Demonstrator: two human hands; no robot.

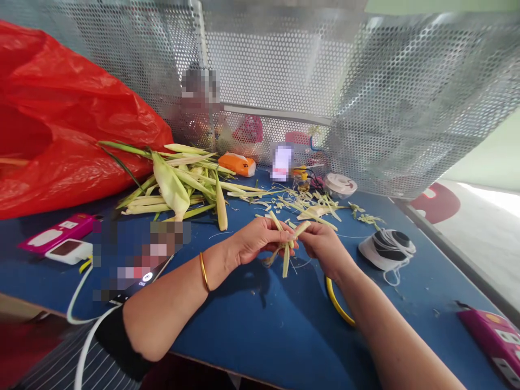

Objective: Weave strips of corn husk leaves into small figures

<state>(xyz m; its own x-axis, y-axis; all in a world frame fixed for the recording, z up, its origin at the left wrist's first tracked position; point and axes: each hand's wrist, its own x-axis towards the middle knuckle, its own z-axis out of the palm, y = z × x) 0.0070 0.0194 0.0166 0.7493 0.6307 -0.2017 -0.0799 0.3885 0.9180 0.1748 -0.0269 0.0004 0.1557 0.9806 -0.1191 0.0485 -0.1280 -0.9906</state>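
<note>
Over the middle of the blue table [260, 325], my left hand [260, 238] and my right hand [323, 244] meet, both pinched on a small bundle of pale yellow-green leaf strips [286, 246]. The strips cross between my fingertips and one end hangs down toward the table. A gold bangle sits on my left wrist. Behind my hands lies a pile of long green and cream leaves [182, 187] and a scatter of cut leaf scraps [309, 206].
A big red plastic bag [60, 130] fills the back left. A phone [134, 271], pink and white devices [60, 238] and white cables lie left. A spool of white thread [388, 246], a white tape roll [340, 185], an orange object [238, 163] and perforated metal screens [365, 97] stand behind.
</note>
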